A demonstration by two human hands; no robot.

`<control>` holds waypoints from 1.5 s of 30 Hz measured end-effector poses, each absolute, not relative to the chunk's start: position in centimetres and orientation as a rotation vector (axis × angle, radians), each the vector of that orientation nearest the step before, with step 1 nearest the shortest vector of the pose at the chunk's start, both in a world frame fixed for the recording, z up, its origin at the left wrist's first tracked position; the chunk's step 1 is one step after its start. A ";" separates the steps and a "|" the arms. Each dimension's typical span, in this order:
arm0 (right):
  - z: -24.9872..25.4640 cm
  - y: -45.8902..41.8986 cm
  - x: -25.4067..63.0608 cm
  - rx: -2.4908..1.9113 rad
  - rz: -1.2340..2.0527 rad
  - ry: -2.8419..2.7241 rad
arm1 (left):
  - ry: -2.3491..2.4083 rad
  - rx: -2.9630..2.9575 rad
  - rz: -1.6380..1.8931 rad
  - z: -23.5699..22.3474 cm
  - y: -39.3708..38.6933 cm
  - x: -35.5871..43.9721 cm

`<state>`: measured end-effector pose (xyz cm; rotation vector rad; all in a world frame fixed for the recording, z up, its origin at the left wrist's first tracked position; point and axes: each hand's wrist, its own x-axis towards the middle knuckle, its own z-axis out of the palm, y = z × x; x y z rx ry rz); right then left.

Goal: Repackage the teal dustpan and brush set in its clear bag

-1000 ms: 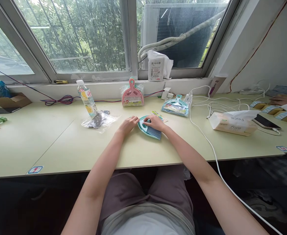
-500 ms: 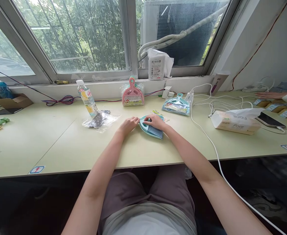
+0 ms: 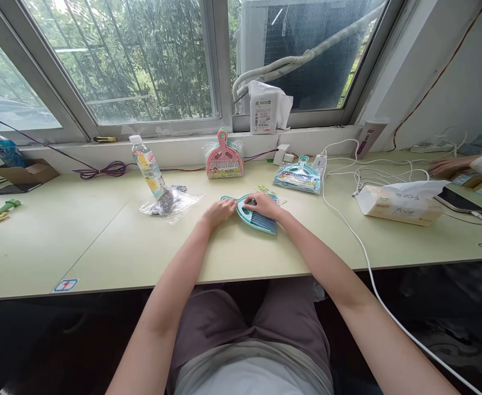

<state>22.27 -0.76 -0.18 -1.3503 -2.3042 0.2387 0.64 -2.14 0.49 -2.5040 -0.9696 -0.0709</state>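
On the pale green table [image 3: 101, 241], the left hand [image 3: 221, 211] and the right hand [image 3: 262, 204] both rest with curled fingers on a small teal dustpan with brush [image 3: 254, 217], holding it flat, near a crumpled clear plastic bag [image 3: 167, 202].

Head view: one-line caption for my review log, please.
Both hands, left hand and right hand, rest on a teal mini dustpan-and-brush set on the pale desk below a window.

Pale green table [image 3: 101, 241] beneath wide sliding windows [image 3: 134, 60]; white wall [image 3: 450, 82] at right; daylight, green foliage outside.
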 end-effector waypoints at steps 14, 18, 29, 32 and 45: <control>0.2 -0.5 22.4 -1.283 0.229 -2.229 | -0.900 -2.412 -0.306 1.2 -2.5 0.7; 0.3 -0.6 22.4 -1.294 0.223 -2.222 | -0.909 -2.431 -0.322 1.3 -2.7 0.9; 0.2 -0.8 22.5 -1.327 0.212 -2.261 | -0.928 -2.421 -0.196 1.0 -2.8 1.4; 0.2 -0.9 22.4 -1.338 0.220 -2.267 | -0.938 -2.409 -0.170 1.0 -2.8 1.5; 0.3 -0.9 22.4 -1.378 0.210 -2.252 | -1.031 -2.426 -0.195 0.8 -2.5 1.4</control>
